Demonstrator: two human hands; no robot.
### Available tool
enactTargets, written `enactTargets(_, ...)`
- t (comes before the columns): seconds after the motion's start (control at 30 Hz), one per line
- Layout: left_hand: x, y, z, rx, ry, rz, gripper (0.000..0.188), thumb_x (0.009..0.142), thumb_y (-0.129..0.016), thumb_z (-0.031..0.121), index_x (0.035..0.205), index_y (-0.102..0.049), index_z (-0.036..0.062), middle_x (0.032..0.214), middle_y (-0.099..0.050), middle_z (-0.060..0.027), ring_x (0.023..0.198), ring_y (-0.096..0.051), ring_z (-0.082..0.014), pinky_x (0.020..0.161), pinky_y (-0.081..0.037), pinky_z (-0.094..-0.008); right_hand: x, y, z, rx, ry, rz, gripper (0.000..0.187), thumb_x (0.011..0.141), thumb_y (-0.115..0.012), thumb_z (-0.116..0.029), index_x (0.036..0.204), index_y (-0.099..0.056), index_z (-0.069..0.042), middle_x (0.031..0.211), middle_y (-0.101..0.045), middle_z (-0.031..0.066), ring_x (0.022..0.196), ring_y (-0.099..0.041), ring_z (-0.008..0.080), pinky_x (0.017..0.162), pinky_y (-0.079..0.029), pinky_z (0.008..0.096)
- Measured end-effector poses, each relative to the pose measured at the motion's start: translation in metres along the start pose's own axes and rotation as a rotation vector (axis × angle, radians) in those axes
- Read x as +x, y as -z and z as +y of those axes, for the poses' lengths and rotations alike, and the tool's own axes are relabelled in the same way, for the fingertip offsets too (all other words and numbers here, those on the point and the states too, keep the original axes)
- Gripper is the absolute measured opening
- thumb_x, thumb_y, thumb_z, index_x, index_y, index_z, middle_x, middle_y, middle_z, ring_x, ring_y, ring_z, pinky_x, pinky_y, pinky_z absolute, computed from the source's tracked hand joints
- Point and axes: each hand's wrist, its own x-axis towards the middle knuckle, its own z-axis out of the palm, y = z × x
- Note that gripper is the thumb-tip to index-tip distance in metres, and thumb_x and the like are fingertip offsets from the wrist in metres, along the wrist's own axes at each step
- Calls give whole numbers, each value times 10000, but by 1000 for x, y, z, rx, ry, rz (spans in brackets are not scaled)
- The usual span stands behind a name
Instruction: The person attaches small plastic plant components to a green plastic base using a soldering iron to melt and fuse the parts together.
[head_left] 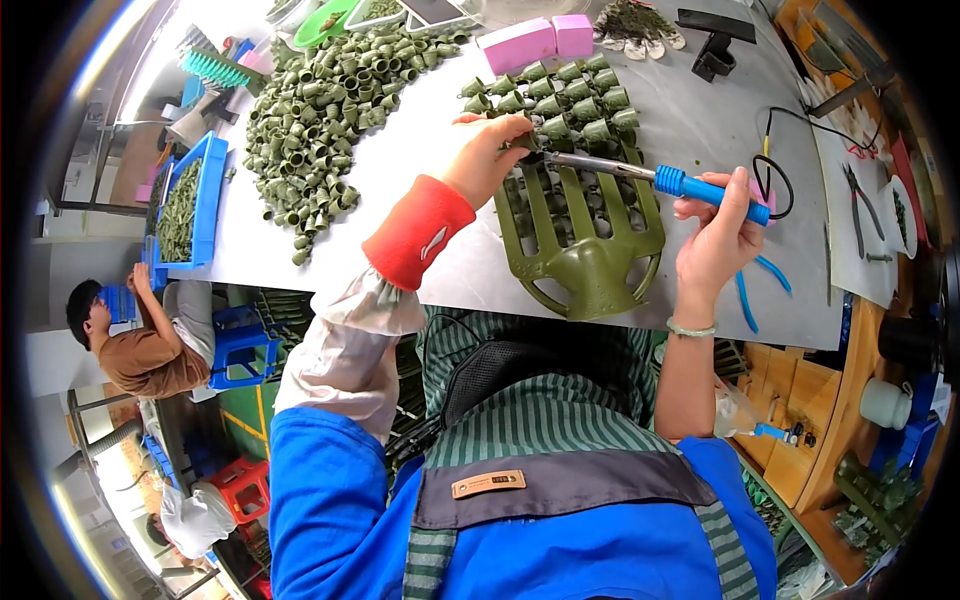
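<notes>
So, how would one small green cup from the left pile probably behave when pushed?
The small green cups look hollow, so each is probably light. Their round, tapered sides may make one roll in a curve. They lie loosely heaped, so neighbours might tumble too.

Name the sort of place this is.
Likely an assembly workshop: a heap of green cup-like parts, a soldering iron in the right hand, and another person seated near a blue tray.
</notes>
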Motion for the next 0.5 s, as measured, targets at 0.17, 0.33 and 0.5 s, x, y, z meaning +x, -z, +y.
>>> enactTargets(0.17,-6,5,-4,19,21,-7,262,824,-652,104,1083,-622,81,949,-680,-71,918,-637,-206,975,-344,-340,-4,0,-14,-30,27,-20,313,920,-561,-228,732,-605,19,663,-634,102,441,-573,144,431,-443,224)
enactTargets(0.33,-6,7,-2,32,-150,115,283,839,-654,132,1107,-605,57,1052,-665,-66,973,-625,-218,985,-367,-352,2,14,-33,-99,24,47,346,924,-553,-264,715,-607,7,625,-614,83,416,-511,119,418,-403,218)
enactTargets(0.5,-60,71,-82,65,384,334,158,818,-661,113,961,-667,47,941,-668,-124,803,-660,-221,738,-516,-352,-4,5,-39,-120,13,28,362,913,-554,-283,678,-585,-10,609,-595,75,402,-473,109,403,-364,210)
